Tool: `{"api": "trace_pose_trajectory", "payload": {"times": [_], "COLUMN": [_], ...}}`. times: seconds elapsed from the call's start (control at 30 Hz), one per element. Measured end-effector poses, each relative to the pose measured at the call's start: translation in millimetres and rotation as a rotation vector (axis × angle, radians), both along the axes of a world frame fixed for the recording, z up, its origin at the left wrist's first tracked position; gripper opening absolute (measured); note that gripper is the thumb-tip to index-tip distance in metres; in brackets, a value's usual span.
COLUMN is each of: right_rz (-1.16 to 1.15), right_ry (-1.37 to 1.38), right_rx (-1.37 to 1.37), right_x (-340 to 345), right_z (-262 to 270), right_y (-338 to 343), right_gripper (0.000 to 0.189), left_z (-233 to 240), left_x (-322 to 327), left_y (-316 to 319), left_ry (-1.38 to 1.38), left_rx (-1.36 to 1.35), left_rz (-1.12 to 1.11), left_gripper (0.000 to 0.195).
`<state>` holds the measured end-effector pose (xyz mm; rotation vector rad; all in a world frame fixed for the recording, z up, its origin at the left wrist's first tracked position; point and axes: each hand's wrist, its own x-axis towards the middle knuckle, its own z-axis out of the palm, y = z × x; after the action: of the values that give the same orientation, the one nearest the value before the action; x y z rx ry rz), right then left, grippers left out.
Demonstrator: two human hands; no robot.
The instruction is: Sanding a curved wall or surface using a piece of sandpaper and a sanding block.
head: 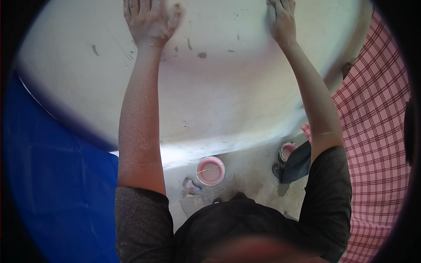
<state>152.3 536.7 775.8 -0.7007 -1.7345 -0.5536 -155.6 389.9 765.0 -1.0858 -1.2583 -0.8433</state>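
A large, smooth, curved whitish surface [210,88] with small dark marks spreads in front of me. My left hand [149,24] lies on it palm down near the top of the view, thumb out to the side and fingers slightly apart, with nothing visible in it. Farther right, my right hand [283,24] is also at this surface, fingers close together. The top edge of the view cuts off the fingertips of both hands. Whether something lies under the right palm is hidden.
Below the surface's edge, a pink-lined bucket [211,171] stands on the concrete floor [250,174] beside a paintbrush [191,184]. A second bucket [288,152] stands near a person's dark trouser leg [297,167]. A pink checked garment [371,98] fills the right; blue material [56,177] fills the left.
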Motion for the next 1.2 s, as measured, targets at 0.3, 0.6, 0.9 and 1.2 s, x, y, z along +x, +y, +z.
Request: {"api": "trace_pose_trajectory", "payload": {"times": [0.3,0.6,0.9,1.2], "right_rz": [0.084,0.196,0.078,0.122], "right_ry": [-0.014,0.036,-0.042,-0.040], "right_rx": [-0.110,-0.125,-0.081,0.014], "right_x": [2,17,37,69], "right_z": [-4,-9,-37,-31], "right_y": [-9,-15,1,17], "right_gripper": [0.059,0.053,0.057,0.063], "left_z": [-2,-3,-1,-114], "left_x": [-6,-3,-14,51], "left_y": [14,-2,-2,22], "left_ry": [-0.119,0.069,0.227,-0.065], "left_rx": [0.079,0.037,0.115,0.020], "left_rz": [-0.936,0.027,-0.020,-0.098], "left_gripper": [0.073,0.069,0.060,0.050]}}
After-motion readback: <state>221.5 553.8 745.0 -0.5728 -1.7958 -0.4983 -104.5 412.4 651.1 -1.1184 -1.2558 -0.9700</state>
